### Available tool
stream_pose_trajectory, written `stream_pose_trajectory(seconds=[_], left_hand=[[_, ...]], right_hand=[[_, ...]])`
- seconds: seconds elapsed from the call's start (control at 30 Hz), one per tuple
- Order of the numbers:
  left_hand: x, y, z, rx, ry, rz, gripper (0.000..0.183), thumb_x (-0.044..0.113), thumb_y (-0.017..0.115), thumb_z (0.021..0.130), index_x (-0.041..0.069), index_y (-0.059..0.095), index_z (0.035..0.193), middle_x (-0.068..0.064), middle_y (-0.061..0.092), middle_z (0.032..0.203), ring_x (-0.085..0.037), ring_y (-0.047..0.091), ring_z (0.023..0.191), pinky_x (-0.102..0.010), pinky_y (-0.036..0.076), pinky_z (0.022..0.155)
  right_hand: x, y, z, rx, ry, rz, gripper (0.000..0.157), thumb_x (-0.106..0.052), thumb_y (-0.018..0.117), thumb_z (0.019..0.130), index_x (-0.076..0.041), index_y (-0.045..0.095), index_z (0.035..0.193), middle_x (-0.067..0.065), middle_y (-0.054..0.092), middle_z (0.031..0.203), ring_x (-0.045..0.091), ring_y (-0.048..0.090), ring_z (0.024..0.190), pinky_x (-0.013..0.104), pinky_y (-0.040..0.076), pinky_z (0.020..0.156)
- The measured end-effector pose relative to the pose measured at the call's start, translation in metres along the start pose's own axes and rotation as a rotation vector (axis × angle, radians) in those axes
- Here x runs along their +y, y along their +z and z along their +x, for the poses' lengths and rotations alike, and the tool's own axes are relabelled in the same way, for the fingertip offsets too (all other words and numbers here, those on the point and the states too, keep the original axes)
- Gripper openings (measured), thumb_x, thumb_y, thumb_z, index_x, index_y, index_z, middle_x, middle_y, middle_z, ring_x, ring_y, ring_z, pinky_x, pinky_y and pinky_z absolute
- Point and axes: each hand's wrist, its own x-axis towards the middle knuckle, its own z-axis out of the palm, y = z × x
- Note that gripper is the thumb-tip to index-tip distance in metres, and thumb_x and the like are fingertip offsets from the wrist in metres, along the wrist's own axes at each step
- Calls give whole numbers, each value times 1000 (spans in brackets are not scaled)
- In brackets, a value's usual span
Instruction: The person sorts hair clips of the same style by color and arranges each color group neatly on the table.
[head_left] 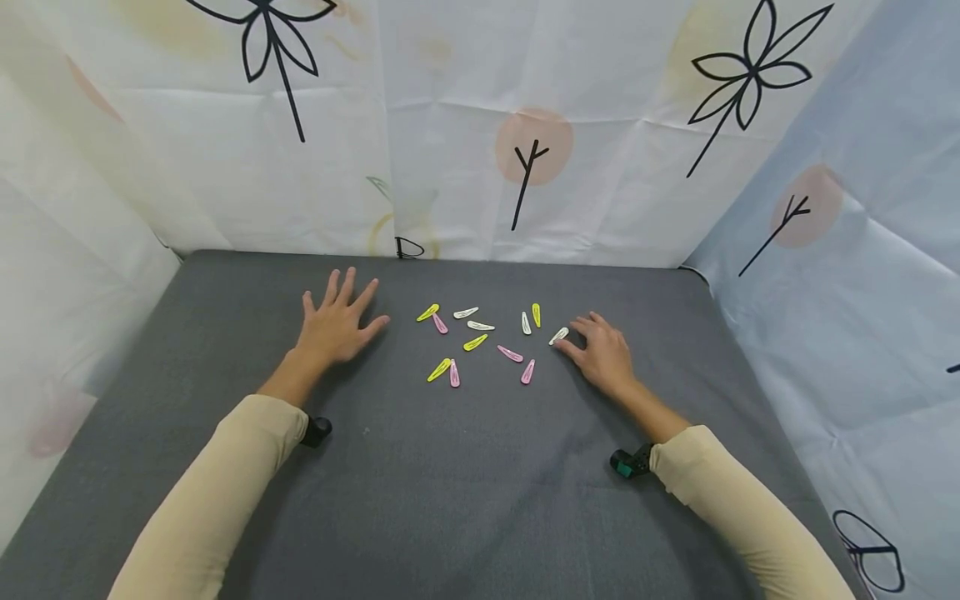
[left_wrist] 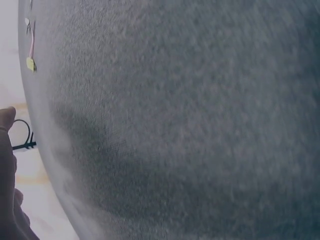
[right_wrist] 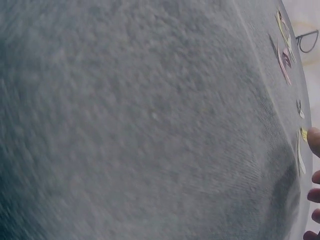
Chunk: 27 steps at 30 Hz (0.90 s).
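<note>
Several snap hair clips lie scattered on the grey table. They include a yellow hair clip (head_left: pixel 476 342), a pink hair clip (head_left: pixel 510 354) and a white hair clip (head_left: pixel 481 326). To the left of the group, my left hand (head_left: pixel 332 329) is held with its fingers spread and holds nothing. On the right side, my right hand (head_left: pixel 602 354) has its thumb and fingers around the rightmost white hair clip (head_left: pixel 558 336). In the right wrist view, the right thumb (right_wrist: pixel 314 141) looks apart from the nearest white clip (right_wrist: pixel 301 154).
The grey tabletop (head_left: pixel 450 500) reaches back to a white printed cloth (head_left: pixel 450 167). Cloth also hangs along the left and right sides. A dark wrist camera (head_left: pixel 317 432) sits at the left cuff, and another wrist camera (head_left: pixel 632 462) at the right.
</note>
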Motion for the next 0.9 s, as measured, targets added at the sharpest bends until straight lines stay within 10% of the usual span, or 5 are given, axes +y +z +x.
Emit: stream_pose_trajectory(seconds=[0.9], left_hand=[[52, 15, 14, -40, 122, -62, 69, 53, 44, 102, 18, 28, 159, -16, 12, 165, -36, 6, 152, -71, 11, 111]], right_hand=[[-8, 16, -2, 2, 65, 12, 54, -39, 74, 89, 3, 68, 123, 20, 59, 135, 36, 41, 139, 60, 36, 104]])
